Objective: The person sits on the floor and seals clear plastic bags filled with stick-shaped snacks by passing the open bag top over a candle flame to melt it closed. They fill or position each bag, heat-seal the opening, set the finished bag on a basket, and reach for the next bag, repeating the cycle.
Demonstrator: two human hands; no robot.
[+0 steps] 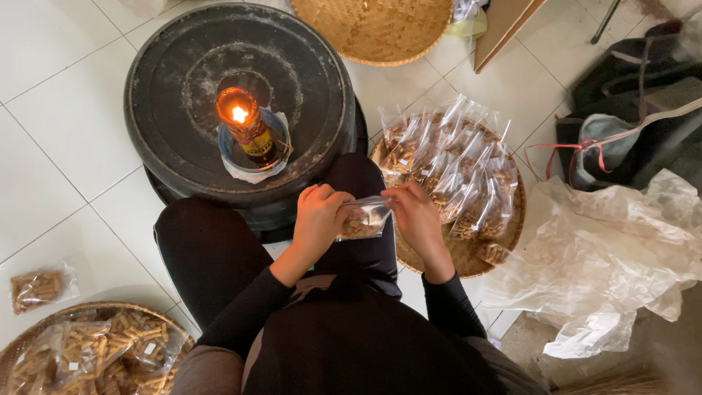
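Clearly, from the head camera, the left hand (pixel 319 217) and the right hand (pixel 414 213) are both pinched closed on the two ends of a small clear plastic packet (pixel 363 219) of brown stick-shaped snacks, held over the lap just short of the lit candle (pixel 245 126) in its glass. That flame stands on an upturned black round tub (pixel 183 88), close in front. Filled crinkly packets heap on a woven tray (pixel 468 256) to the right.
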